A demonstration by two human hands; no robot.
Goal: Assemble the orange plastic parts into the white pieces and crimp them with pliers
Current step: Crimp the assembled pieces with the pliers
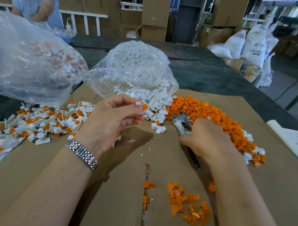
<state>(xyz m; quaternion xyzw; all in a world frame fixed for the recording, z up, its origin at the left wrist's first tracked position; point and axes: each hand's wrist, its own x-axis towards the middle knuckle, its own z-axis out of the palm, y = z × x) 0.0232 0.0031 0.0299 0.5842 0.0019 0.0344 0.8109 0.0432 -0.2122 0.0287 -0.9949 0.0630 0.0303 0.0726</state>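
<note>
My left hand point(115, 118) pinches a white piece with an orange part in it point(142, 106) between thumb and fingertips, above the cardboard. My right hand point(208, 139) grips the pliers point(181, 121), whose metal jaws point up and left, a short way from the held piece. Their dark handle end point(194, 160) sticks out under my palm. A heap of loose orange parts point(212, 115) lies behind my right hand. Loose white pieces point(154, 101) spill from a clear bag point(135, 68). Joined white-and-orange pieces point(39, 120) lie in a pile at the left.
Flat cardboard point(133, 164) covers the dark table point(208, 74). A second clear bag point(29, 58) holding joined pieces stands at the left. Scattered orange parts point(186, 204) lie near the front. A person point(34, 2) sits at the far left. Boxes and sacks stand behind.
</note>
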